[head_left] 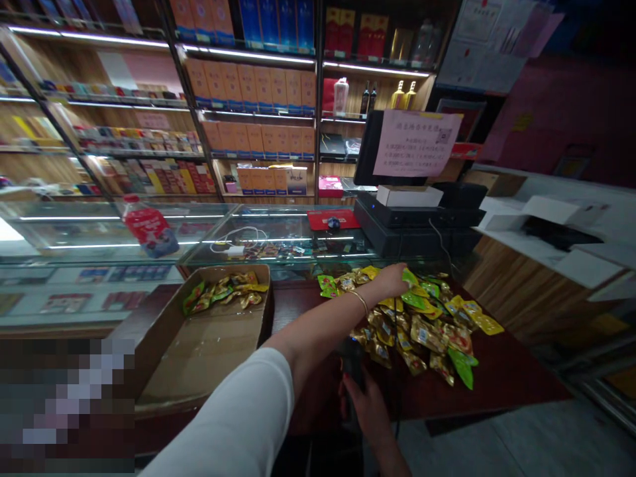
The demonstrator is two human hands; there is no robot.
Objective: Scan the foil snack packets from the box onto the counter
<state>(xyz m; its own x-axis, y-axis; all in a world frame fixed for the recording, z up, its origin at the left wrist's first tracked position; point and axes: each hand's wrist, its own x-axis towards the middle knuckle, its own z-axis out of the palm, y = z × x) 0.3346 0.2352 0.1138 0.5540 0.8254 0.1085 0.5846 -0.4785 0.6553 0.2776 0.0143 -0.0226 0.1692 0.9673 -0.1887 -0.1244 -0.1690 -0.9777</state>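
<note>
My left arm, with a gold bangle, reaches across to the back of a heap of snack packets (427, 331). There my left hand (394, 281) has its fingers closed on a green snack packet (410, 278); the fingertips are partly hidden. Gold, yellow and green packets lie loosely around it. Low in front, my right hand (366, 402) is wrapped round the grip of a dark handheld barcode scanner (352, 361), a small blue light on its top. To the left, a shallow cardboard box (209, 351) has several similar packets at its far end.
The dark red table (507, 371) ends at the right and front. Behind it are a glass display counter (293, 232), a monitor with a paper notice (417, 146), and a mouse (333, 223). A red-labelled bottle (149, 226) stands at left. A cable hangs by the heap.
</note>
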